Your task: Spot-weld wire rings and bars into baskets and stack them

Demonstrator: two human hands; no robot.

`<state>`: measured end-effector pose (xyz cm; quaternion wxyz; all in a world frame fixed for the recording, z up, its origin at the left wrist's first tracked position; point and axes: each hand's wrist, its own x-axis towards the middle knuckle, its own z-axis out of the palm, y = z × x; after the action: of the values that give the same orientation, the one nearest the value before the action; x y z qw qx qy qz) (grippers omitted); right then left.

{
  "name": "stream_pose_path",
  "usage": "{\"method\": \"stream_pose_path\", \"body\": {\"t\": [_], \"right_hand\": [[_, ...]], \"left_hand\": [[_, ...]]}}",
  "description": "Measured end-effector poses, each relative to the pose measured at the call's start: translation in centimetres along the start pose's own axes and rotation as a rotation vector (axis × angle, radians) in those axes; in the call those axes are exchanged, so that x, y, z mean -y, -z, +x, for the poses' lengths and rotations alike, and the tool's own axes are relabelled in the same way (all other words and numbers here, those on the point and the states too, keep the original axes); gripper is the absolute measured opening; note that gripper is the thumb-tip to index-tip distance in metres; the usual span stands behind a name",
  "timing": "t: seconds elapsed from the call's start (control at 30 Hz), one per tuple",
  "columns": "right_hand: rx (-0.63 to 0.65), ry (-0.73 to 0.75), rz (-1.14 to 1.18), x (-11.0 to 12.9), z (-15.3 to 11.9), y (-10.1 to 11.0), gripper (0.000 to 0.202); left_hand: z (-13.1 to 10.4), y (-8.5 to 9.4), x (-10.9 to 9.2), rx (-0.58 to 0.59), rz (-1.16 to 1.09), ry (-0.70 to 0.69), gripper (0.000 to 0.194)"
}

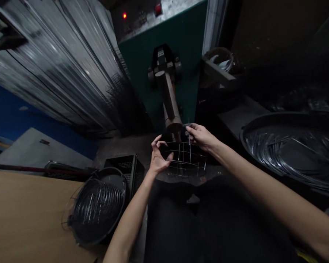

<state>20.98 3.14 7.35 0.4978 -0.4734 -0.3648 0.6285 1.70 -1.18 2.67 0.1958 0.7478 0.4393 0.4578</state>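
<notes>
A round wire frame (183, 160) of thin metal rods lies below the tip of a machine arm (171, 109). My left hand (159, 155) is at the frame's left side, thumb and fingers curved around its edge wires. In my right hand (197, 136), a thin upright metal rod (189, 140) is pinched between thumb and fingers, its lower part over the wire frame. Whether the rod touches the frame cannot be made out. The machine arm comes out of a green panel (137, 54) and ends just above and between my hands.
Left, a black tub (123, 204) holds wire rings (101, 199), beside a tan board (30, 215). Right, a large dark basin (246, 146) holds bent wires (265, 153). A red light (124, 15) glows at the top. Long metal strips (63, 62) stand at the upper left.
</notes>
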Motion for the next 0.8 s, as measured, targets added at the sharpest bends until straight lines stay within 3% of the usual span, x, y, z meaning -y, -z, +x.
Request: {"method": "stream_pose_path", "body": {"t": [0.1, 0.27, 0.47, 0.8], "right_hand": [[0.022, 0.016, 0.015, -0.1, -0.1, -0.3, 0.01], [0.094, 0.071, 0.012, -0.2, 0.4, -1.4, 0.03], [0.089, 0.053, -0.015, -0.8, 1.1, -2.2, 0.028], [0.04, 0.063, -0.054, -1.1, 1.3, -2.4, 0.025]], "left_hand": [[-0.6, -0.7, 0.5, -0.08, -0.103, -0.022, 0.078], [-1.4, 0.3, 1.1, -0.158, -0.063, 0.0, 0.07], [-1.2, 0.6, 2.2, -0.172, -0.089, 0.026, 0.067], [-0.9, 0.4, 2.8, -0.136, -0.225, 0.032, 0.081]]}}
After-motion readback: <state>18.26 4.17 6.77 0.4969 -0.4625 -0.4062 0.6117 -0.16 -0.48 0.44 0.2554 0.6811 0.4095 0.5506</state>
